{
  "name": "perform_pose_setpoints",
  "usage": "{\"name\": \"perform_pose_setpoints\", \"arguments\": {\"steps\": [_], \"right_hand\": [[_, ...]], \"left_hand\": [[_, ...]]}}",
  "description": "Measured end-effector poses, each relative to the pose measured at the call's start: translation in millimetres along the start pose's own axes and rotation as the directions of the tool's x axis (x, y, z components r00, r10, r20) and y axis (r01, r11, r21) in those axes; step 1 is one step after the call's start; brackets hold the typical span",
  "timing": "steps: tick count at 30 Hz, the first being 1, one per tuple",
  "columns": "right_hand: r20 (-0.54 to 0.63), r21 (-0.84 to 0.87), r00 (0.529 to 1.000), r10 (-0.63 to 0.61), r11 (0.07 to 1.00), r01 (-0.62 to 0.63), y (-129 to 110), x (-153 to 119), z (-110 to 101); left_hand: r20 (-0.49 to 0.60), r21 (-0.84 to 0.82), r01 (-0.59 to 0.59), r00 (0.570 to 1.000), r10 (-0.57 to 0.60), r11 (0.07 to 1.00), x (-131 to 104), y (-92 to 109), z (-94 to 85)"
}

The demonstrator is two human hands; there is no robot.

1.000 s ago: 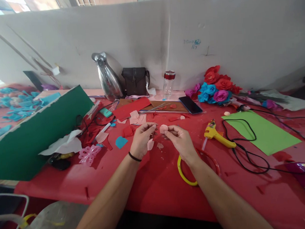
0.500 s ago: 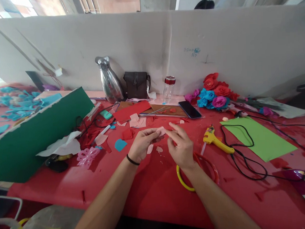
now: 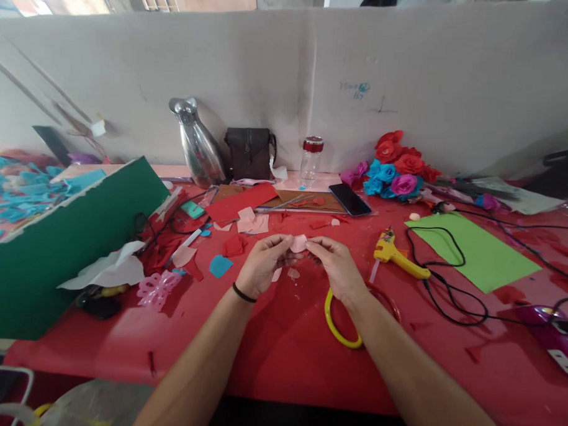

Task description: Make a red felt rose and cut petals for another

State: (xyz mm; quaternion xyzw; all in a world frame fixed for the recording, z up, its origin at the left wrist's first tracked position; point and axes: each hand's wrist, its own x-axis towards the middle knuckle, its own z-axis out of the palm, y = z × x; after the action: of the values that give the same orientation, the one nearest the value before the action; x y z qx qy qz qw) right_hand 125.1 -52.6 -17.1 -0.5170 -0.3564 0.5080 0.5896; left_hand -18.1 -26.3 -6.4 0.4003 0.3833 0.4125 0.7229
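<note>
A small pale pink paper piece (image 3: 299, 243) is stretched between my two hands above the red table (image 3: 280, 362). My left hand (image 3: 266, 263) pinches its left edge between thumb and fingers and has a black band at the wrist. The right edge is pinched by my right hand (image 3: 336, 266). Small pink scraps (image 3: 293, 273) lie on the table just below the hands. Under my right wrist rests a ring with a yellow part (image 3: 337, 329) and a red part, partly hidden by the forearm.
A yellow glue gun (image 3: 400, 256) with a black cord and a green sheet (image 3: 483, 249) lie right. Behind stand a steel jug (image 3: 198, 144), dark bag (image 3: 250, 153), glass jar (image 3: 311, 162), phone (image 3: 350, 199) and paper flowers (image 3: 397, 168). A green board (image 3: 75, 245) rises left.
My right hand's raised, spread fingers have closed onto the right edge of the pink paper. The paper now shows flatter between both hands. The view has shifted slightly.
</note>
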Motion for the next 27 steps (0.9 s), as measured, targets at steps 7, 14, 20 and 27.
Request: {"name": "perform_pose_setpoints", "arguments": {"steps": [7, 14, 20, 27], "right_hand": [[-0.010, 0.092, 0.997, 0.074, 0.993, -0.073, 3.9, 3.4, -2.2], [0.009, 0.110, 0.995, 0.096, 0.989, -0.096, 3.8, 2.5, -1.1], [-0.015, 0.092, 0.997, 0.073, 0.993, -0.071, 2.4, 0.9, -0.6], [0.003, 0.096, 0.998, 0.060, 0.994, -0.060, 4.1, 2.1, 0.0]], "left_hand": [[-0.048, -0.004, -0.037, 0.998, 0.037, 0.999, 1.6, -1.3, 0.9], [-0.073, -0.021, -0.021, 0.997, 0.020, 1.000, 1.9, -1.5, 0.5], [-0.069, -0.004, -0.050, 0.996, 0.050, 0.999, 0.8, -2.4, 2.3], [-0.063, -0.001, -0.053, 0.997, 0.053, 0.999, 1.1, -2.5, 2.6]]}}
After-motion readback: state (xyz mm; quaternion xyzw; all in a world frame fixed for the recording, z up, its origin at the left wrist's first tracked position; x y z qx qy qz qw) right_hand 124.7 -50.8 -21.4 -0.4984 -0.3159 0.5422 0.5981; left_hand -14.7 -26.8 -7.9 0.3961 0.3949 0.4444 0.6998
